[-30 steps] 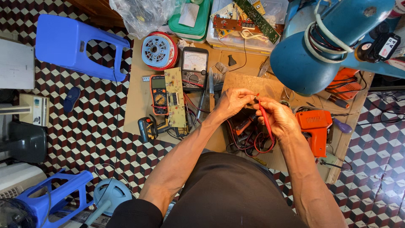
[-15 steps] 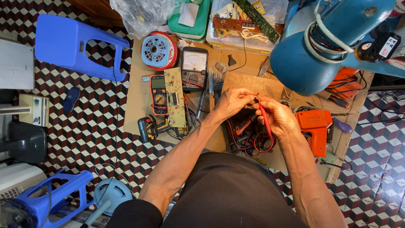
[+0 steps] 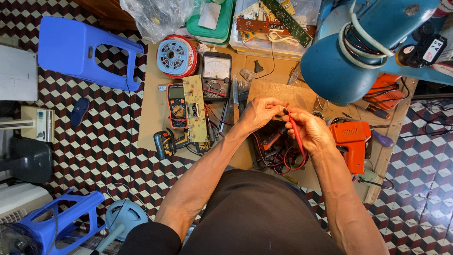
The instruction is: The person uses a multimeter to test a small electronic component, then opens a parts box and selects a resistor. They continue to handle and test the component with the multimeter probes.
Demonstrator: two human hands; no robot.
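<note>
Both hands meet just above the middle of the low worktop (image 3: 155, 113), a brown board laid on the tiled floor. The right hand (image 3: 309, 132) is closed around a red probe (image 3: 295, 132), gripped like a pen with its tip pointing up toward the left hand — a hold that suits fine placement of the point. The left hand (image 3: 257, 113) has its fingers pinched narrow at that same tip; whatever small part sits between them is too small to make out. The probe's red lead (image 3: 295, 165) loops down below the right wrist into a tangle of wires, slack enough not to drag on the tip. Meters lie within easy reach to the left: an orange multimeter (image 3: 177, 106), a bare circuit board (image 3: 195, 108) beside it and a black dial meter (image 3: 216, 75) just above. An orange soldering gun (image 3: 351, 141) rests just beside the right forearm, handle toward the person. A blue fan motor housing (image 3: 349, 61) overhangs the far right corner, well clear of the hands.
</note>
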